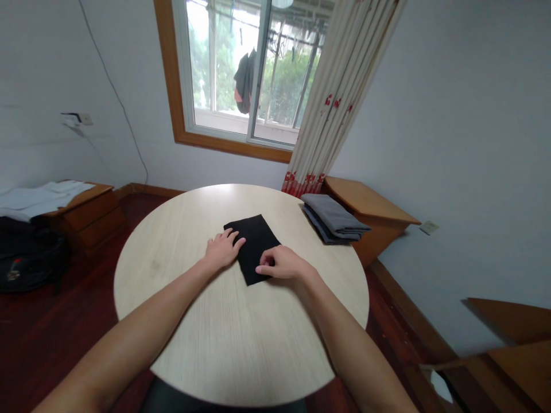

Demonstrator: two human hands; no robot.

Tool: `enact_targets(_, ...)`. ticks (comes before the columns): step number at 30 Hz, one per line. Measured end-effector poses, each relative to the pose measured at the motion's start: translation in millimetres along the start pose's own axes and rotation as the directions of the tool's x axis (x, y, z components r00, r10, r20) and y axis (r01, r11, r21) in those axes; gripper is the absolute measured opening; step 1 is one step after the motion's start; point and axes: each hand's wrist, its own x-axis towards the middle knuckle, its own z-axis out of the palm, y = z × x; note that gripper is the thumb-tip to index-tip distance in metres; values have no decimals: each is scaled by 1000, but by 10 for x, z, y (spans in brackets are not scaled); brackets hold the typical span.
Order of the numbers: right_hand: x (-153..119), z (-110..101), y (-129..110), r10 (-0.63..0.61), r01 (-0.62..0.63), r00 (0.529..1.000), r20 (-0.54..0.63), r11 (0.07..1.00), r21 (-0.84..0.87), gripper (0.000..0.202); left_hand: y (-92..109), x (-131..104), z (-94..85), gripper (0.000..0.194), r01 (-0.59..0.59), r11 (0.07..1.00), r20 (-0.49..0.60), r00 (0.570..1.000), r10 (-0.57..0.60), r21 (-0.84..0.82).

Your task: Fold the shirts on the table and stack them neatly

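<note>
A folded black cloth [255, 241] lies flat on the round wooden table, turned at a slant to me. My left hand [222, 248] rests at its left edge, fingers spread, with the thumb and fingertips on the fabric. At the lower right edge of the cloth is my right hand [284, 263], its fingers loosely curled and the thumb stretched out over the fabric. A gap shows between that thumb and the index finger, and no fabric is visibly pinched there. The right palm hides part of the cloth's edge.
Folded grey and dark cloths [334, 217] are stacked at the right rim of the round table [172, 258]. Behind them stands a wooden cabinet [370, 201] beside the curtain [327, 103]. A low drawer unit [92, 215] and a black bag [30, 258] are at the left.
</note>
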Motion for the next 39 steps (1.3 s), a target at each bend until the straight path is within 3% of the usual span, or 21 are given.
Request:
enact_targets(2,-21,54,-158,-123,76,977,172,964,253,34,-55,32,-18,57,21,1000,10,1000,-21,-12)
enact_targets(4,-18,100,-197,-229,108,949,218,882,458,42,-92,53,-33,55,8,999,0,1000,-8,-44)
enact_targets(5,-8,110,-164,-225,115,959,171,862,494,43,-100,60,-36,54,-6,997,0,1000,6,-78)
enact_targets(7,24,98,-1,-90,94,996,-29,902,421,39,-100,69,-26,53,-24,977,28,999,30,-214)
enact_targets(8,41,80,115,6,47,989,-151,937,346,36,-93,74,-13,53,-18,952,45,998,33,-307)
enact_targets(10,69,42,370,161,-91,927,-338,973,213,30,-73,85,22,57,27,870,73,997,10,-492)
enact_targets(13,89,33,685,271,-243,861,-430,963,121,22,-42,94,58,83,159,700,140,986,-85,-696)
enact_targets(16,102,99,839,311,-281,864,-396,950,134,36,-6,64,25,100,278,377,272,960,-71,-884)
enact_targets(18,119,151,875,324,-267,879,-348,942,202,45,28,18,-29,87,359,152,368,929,34,-921)
enact_targets(20,139,185,887,321,-245,894,-312,934,259,49,67,-35,-80,62,455,47,457,878,141,-889)
enact_targets(22,155,193,890,306,-219,905,-294,930,295,50,105,-76,-105,44,511,35,508,840,192,-859)
enact_targets(25,156,179,881,315,-203,911,-264,903,379,55,143,-98,-91,37,472,19,467,864,189,-881)
enact_targets(29,114,143,812,268,-82,939,-213,780,620,68,150,-85,-90,40,307,17,303,926,226,-951)
enact_targets(32,77,95,730,193,46,946,-260,713,700,68,147,-87,-143,49,176,74,190,933,305,-982)
enact_targets(36,52,4,655,144,80,956,-255,710,699,59,164,-111,-197,54,105,140,149,921,360,-985)
enact_targets(39,60,-35,629,188,84,927,-325,739,669,50,182,-127,-193,54,87,143,134,921,365,-986)
